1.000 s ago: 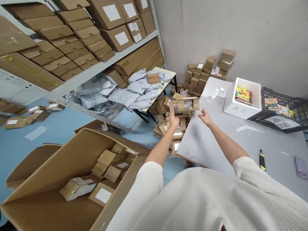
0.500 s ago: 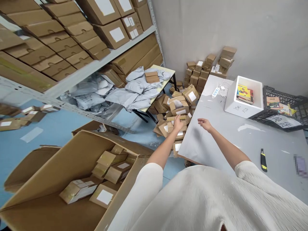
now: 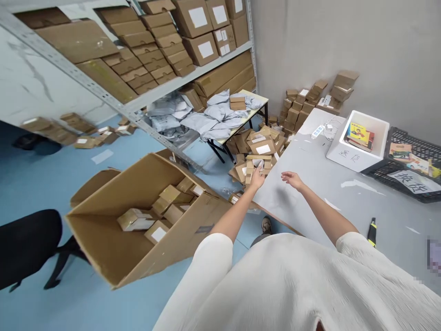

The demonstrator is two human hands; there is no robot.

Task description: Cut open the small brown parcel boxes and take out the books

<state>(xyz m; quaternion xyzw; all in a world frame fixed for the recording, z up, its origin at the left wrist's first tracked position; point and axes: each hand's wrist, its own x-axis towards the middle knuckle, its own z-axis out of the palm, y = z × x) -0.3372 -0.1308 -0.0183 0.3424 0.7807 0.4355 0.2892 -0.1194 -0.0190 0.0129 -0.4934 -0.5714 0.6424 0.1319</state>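
Blue floor (image 3: 131, 308) lay around a cardboard pile (image 3: 239, 142) left of the grey surface (image 3: 310, 207). In the head view, the left hand (image 3: 257, 179) was at a small open box (image 3: 259, 158) on the pile's near side; whether its grip had closed on the box could not be told. The right hand (image 3: 292, 179), loosely open and empty, was over the surface's left edge. Steadying a solid side wall, away from loose flaps, seemed wisest, since neighbouring cartons could slide. The black crate's (image 3: 396, 170) sheet (image 3: 411, 180) seemed to read "换货"; the white box's (image 3: 351, 156) handwriting and parcel labels were unclear, and no brand was legible.
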